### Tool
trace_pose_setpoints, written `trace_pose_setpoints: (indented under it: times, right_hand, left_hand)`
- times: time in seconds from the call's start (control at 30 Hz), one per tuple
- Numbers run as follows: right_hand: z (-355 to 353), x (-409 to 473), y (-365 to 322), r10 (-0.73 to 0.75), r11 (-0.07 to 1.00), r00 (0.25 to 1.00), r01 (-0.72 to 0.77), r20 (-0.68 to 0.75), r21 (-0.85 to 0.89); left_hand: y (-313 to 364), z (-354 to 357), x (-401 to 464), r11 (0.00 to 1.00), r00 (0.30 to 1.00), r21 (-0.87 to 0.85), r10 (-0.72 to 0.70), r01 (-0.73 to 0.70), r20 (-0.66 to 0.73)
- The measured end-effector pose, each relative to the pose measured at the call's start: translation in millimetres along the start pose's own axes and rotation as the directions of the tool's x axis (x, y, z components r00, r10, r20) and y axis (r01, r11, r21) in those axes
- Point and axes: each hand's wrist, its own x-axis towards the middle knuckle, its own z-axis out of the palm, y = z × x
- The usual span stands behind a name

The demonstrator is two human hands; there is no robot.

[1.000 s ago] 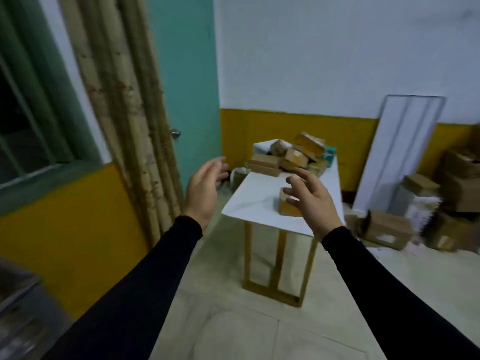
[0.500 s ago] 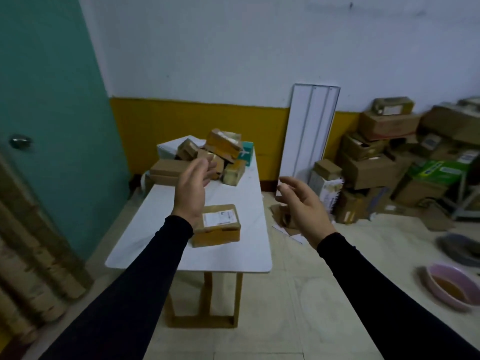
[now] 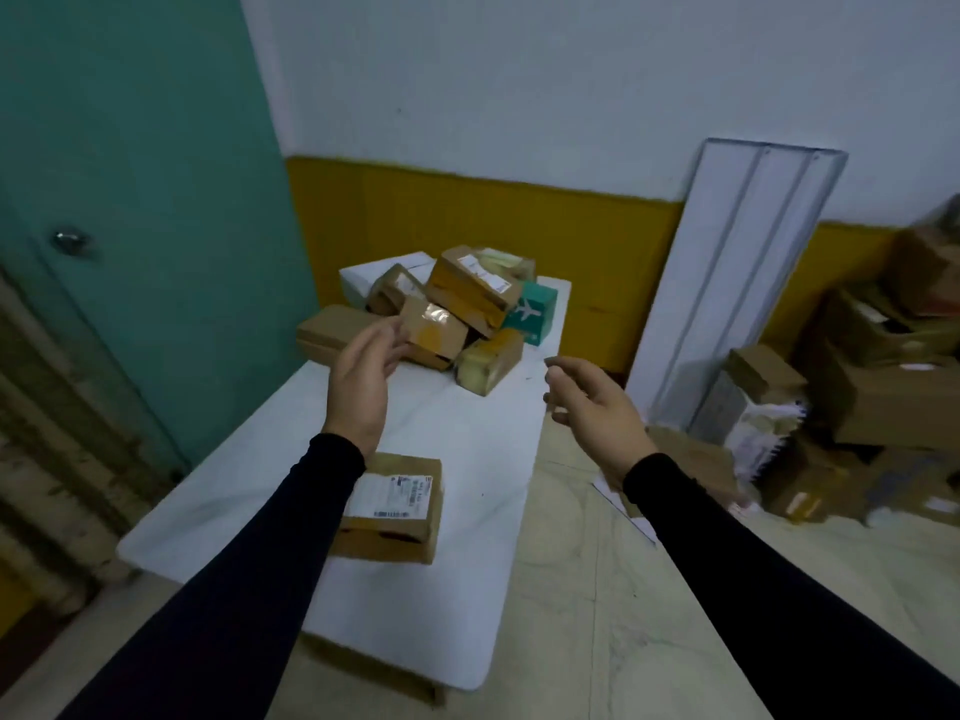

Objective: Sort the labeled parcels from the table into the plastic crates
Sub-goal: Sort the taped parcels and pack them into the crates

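Reaching over the white table [image 3: 483, 454] with both hands loose and empty, we have our left hand [image 3: 363, 387] nearest the parcel pile [image 3: 457, 309] at the far end, while the labeled parcel [image 3: 395, 506] lies under that forearm.

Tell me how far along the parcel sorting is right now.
Done: nothing shows as sorted, and no crate is in view. In hand: nothing; the left hand and right hand are both empty, raised over the table. Left: the labeled parcel near the front edge and the whole pile at the far end, so the job looks barely begun.
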Motion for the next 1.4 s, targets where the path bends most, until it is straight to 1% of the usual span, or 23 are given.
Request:
trace_pose_setpoints:
  times: [0.07,0.13,0.23,0.3,0.37,0.47,0.53,0.6,0.63,0.7,0.73,0.8,0.83,0.9,0.97,1.03,1.1,1.17,1.23,1.3,1.37,1.4]
  right_hand:
    - [-1,38,6,-0.011,0.998,0.994,0.017,0.110,-0.057]
    - [11,76,10,-0.002,0.997,0.972,0.019,0.235,-0.072]
    - [45,114,16,0.013,0.994,0.910,0.034,0.415,-0.106]
    - [73,135,23,0.017,0.990,0.853,0.058,0.521,-0.126]
    - [104,159,33,0.010,0.979,0.794,0.116,0.607,-0.168]
    - [145,184,51,0.065,0.957,0.713,0.153,0.698,-0.246]
    - [169,193,64,0.120,0.923,0.640,0.210,0.759,-0.323]
    - [189,198,79,0.186,0.890,0.572,0.247,0.799,-0.383]
    - [201,199,85,0.235,0.873,0.523,0.257,0.819,-0.414]
    - [219,200,100,0.328,0.829,0.438,0.291,0.837,-0.477]
    - [225,199,106,0.372,0.808,0.409,0.299,0.834,-0.507]
    - [241,201,121,0.447,0.766,0.321,0.345,0.835,-0.542]
    - [246,202,127,0.487,0.742,0.270,0.372,0.830,-0.557]
    - [254,202,140,0.541,0.718,0.145,0.433,0.828,-0.545]
    - [255,202,143,0.543,0.740,0.056,0.440,0.838,-0.509]
    - [260,212,141,0.516,0.773,-0.005,0.432,0.857,-0.464]
    - [265,222,131,0.502,0.808,-0.040,0.377,0.864,-0.453]
    - [269,232,116,0.485,0.844,-0.059,0.292,0.872,-0.450]
    - [271,241,99,0.445,0.877,-0.060,0.230,0.894,-0.421]
    - [272,246,80,0.416,0.904,-0.086,0.153,0.905,-0.400]
    - [273,249,61,0.368,0.923,-0.116,0.166,0.923,-0.347]
    - [273,250,52,0.323,0.929,-0.105,0.227,0.941,-0.293]
  left_hand:
    - [-9,4,6,1.000,0.994,0.018,-0.009,0.012,-0.113]
    - [-20,-1,12,0.998,0.970,0.050,-0.028,0.041,-0.241]
    - [-42,-24,19,0.988,0.914,0.098,-0.074,0.123,-0.399]
    - [-62,-42,25,0.972,0.845,0.126,-0.104,0.198,-0.525]
    - [-87,-59,32,0.944,0.763,0.144,-0.143,0.296,-0.630]
    - [-124,-77,35,0.857,0.662,0.169,-0.236,0.487,-0.711]
    - [-144,-82,26,0.791,0.555,0.117,-0.306,0.600,-0.774]
    - [-157,-80,11,0.735,0.485,0.047,-0.397,0.677,-0.779]
    - [-165,-78,3,0.708,0.449,0.000,-0.448,0.707,-0.773]
    - [-179,-69,-11,0.632,0.383,-0.075,-0.555,0.772,-0.738]
    - [-183,-64,-15,0.587,0.355,-0.099,-0.607,0.804,-0.712]
    - [-192,-52,-19,0.523,0.299,-0.168,-0.690,0.835,-0.659]
    - [-193,-43,-18,0.507,0.293,-0.190,-0.721,0.841,-0.628]
    - [-192,-22,-12,0.515,0.291,-0.242,-0.746,0.822,-0.600]
    - [-190,-5,-6,0.543,0.276,-0.338,-0.758,0.768,-0.591]
    - [-184,7,2,0.596,0.269,-0.402,-0.734,0.695,-0.623]
    - [-175,10,7,0.670,0.282,-0.424,-0.683,0.610,-0.674]
    - [-168,9,11,0.738,0.303,-0.409,-0.621,0.537,-0.723]
    - [-151,11,14,0.772,0.323,-0.352,-0.567,0.530,-0.757]
    - [-135,6,12,0.793,0.342,-0.305,-0.527,0.527,-0.778]
    - [-110,0,12,0.811,0.368,-0.248,-0.483,0.530,-0.794]
    - [-95,-4,13,0.814,0.382,-0.226,-0.472,0.534,-0.794]
